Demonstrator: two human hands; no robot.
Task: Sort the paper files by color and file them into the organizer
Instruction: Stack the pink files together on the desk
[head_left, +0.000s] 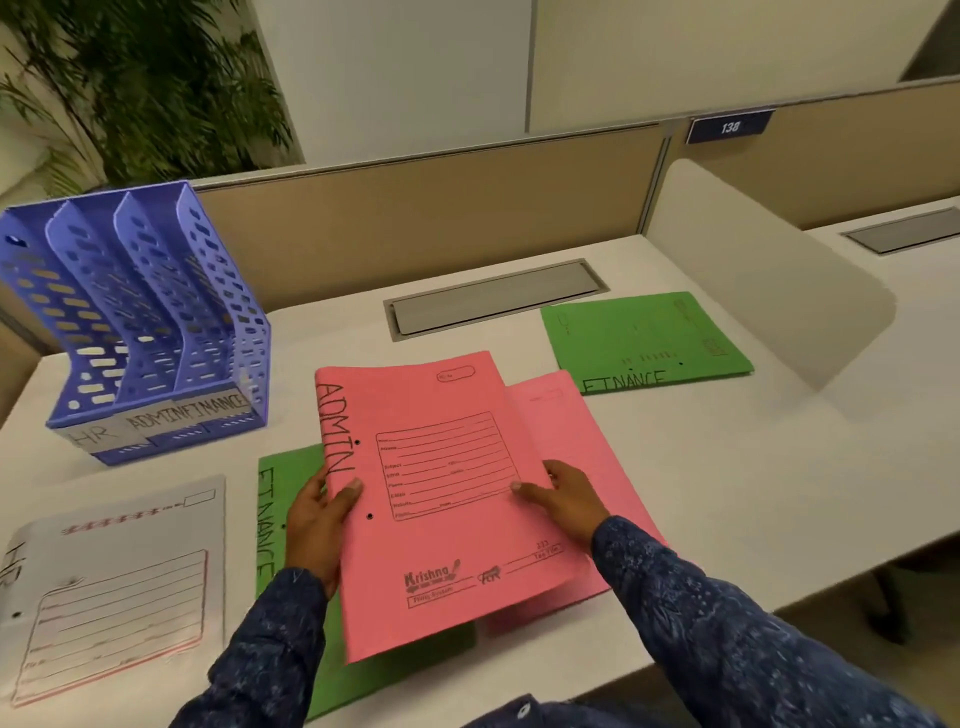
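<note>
Pink ADMIN file (441, 499) sits at frame centre, its near edge raised. The left hand (317, 525) grips the spine edge with the thumb on top, and the right hand (563, 501) pinches the opposite edge, thumb on the cover. Best to square it with the second pink file (582, 441) just beneath at right, then carry both to the purple organizer (145, 322) at upper left, into the middle slot labelled ADMIN. Bare desk (727, 467) lies between, though the green FINANCE file (280, 519) underneath may drag along.
</note>
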